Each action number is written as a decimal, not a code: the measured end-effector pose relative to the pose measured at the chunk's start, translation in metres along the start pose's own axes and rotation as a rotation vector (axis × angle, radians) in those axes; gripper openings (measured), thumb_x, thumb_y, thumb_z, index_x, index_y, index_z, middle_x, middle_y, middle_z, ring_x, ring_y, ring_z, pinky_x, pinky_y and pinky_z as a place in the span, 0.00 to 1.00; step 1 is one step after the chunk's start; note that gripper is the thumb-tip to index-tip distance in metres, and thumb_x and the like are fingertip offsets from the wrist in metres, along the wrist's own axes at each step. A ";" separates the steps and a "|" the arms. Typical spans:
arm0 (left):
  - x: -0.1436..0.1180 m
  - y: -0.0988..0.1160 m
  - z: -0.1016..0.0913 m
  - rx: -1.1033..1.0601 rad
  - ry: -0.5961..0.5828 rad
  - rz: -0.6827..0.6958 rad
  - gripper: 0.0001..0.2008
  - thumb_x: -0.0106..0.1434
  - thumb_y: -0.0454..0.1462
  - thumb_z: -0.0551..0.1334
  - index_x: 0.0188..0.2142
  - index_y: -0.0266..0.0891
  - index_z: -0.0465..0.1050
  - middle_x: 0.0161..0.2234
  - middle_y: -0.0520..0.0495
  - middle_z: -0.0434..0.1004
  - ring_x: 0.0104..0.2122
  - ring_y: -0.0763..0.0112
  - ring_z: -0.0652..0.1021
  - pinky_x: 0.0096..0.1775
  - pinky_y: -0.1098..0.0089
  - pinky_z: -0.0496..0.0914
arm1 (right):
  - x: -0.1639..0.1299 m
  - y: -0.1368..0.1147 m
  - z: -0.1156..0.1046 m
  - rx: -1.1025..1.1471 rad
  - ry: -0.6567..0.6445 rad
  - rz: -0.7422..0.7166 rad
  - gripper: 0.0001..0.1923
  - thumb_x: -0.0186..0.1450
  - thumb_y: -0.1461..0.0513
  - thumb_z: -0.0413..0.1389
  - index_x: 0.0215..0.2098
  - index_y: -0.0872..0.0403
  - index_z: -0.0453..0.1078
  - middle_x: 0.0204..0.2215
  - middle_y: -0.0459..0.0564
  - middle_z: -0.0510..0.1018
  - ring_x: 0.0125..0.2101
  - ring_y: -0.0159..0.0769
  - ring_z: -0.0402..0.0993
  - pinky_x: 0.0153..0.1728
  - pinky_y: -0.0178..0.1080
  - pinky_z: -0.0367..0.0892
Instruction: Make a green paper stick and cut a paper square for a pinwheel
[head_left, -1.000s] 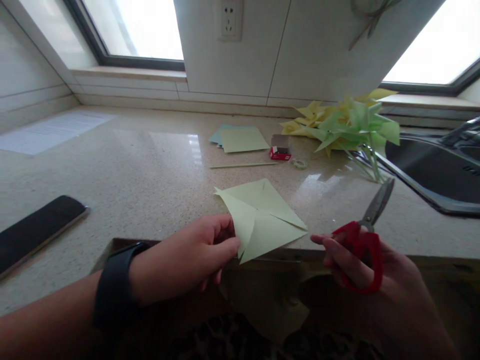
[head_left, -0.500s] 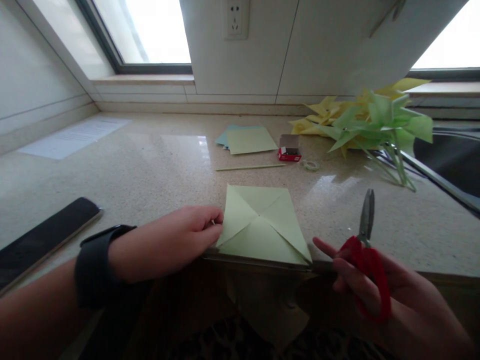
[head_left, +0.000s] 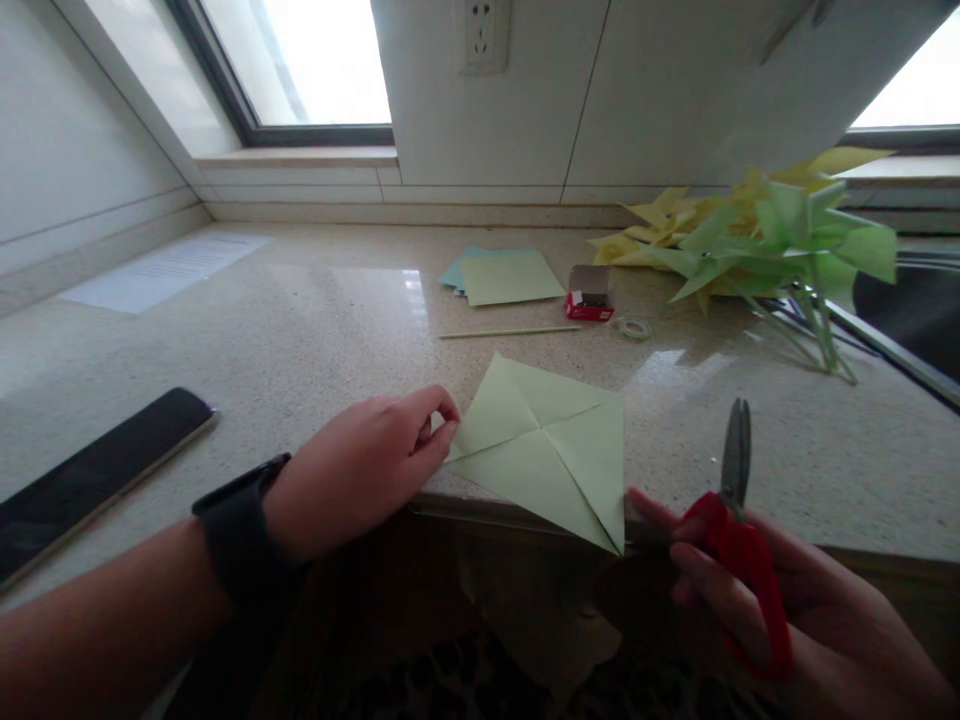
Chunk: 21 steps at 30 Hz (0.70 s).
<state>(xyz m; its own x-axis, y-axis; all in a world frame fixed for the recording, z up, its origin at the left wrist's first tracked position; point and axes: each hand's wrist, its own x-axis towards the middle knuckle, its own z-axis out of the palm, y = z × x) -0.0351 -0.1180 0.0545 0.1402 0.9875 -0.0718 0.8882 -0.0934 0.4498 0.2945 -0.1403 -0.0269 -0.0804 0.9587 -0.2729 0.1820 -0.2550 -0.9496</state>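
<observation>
A pale green paper square (head_left: 540,455) lies turned at the counter's front edge, with one corner sticking out past it. Slits or creases run along its diagonals toward a small mark in the middle. My left hand (head_left: 367,465), with a dark watch on the wrist, has thumb and forefinger closed at the paper's left corner. In my right hand (head_left: 810,600) are red-handled scissors (head_left: 739,530), blades pointing up and closed together. The right forefinger reaches out to the paper's right edge, near the lower corner.
Behind the paper lie a thin green stick (head_left: 510,332), stacked coloured paper (head_left: 514,278), an open red box (head_left: 590,295) and a tape roll (head_left: 634,328). Yellow and green pinwheels (head_left: 802,230) sit by the sink (head_left: 911,310). A phone (head_left: 112,470) and printed sheet (head_left: 165,270) are leftward.
The paper square has turned clockwise, so a corner now overhangs the counter edge. My left hand has shifted slightly up and right with it. The scissors stay in my right hand.
</observation>
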 end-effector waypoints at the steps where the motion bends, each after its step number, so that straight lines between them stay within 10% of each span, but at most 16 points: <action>1: -0.001 0.001 0.001 0.006 0.055 -0.004 0.11 0.72 0.42 0.53 0.45 0.42 0.72 0.24 0.55 0.70 0.25 0.68 0.71 0.30 0.68 0.57 | 0.000 -0.001 0.001 -0.006 0.000 -0.005 0.21 0.55 0.51 0.71 0.46 0.44 0.80 0.54 0.52 0.81 0.37 0.42 0.84 0.32 0.30 0.79; 5: -0.014 0.012 0.010 -0.121 0.162 0.052 0.09 0.73 0.39 0.52 0.45 0.42 0.70 0.21 0.58 0.66 0.22 0.71 0.69 0.28 0.70 0.59 | -0.001 -0.007 0.007 -0.015 0.029 -0.023 0.21 0.54 0.50 0.71 0.44 0.45 0.81 0.49 0.53 0.84 0.40 0.46 0.84 0.29 0.30 0.79; 11: -0.040 0.036 0.037 -0.371 -0.308 0.335 0.11 0.68 0.35 0.57 0.42 0.41 0.78 0.29 0.49 0.81 0.27 0.70 0.77 0.32 0.71 0.67 | -0.002 -0.022 0.023 0.030 0.163 -0.150 0.13 0.54 0.50 0.71 0.29 0.48 0.77 0.39 0.51 0.86 0.27 0.39 0.82 0.24 0.32 0.77; 16: -0.040 0.041 0.055 -0.551 -0.499 0.130 0.09 0.66 0.35 0.58 0.40 0.40 0.78 0.32 0.48 0.82 0.31 0.67 0.78 0.33 0.72 0.68 | -0.002 -0.025 0.032 0.031 0.103 -0.167 0.13 0.54 0.52 0.71 0.30 0.49 0.77 0.45 0.54 0.85 0.40 0.47 0.84 0.32 0.36 0.79; 21: -0.040 0.042 0.076 -0.898 -0.497 -0.067 0.07 0.68 0.37 0.58 0.43 0.41 0.72 0.37 0.47 0.79 0.31 0.67 0.76 0.28 0.71 0.71 | -0.009 -0.017 0.033 0.060 0.012 -0.088 0.14 0.59 0.52 0.69 0.39 0.49 0.77 0.53 0.55 0.81 0.33 0.37 0.82 0.29 0.34 0.76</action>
<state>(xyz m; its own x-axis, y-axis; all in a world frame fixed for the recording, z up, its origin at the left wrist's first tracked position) 0.0297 -0.1707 0.0086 0.4490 0.8039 -0.3902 0.2744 0.2915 0.9164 0.2599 -0.1483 -0.0136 -0.0816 0.9792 -0.1860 0.1159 -0.1760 -0.9775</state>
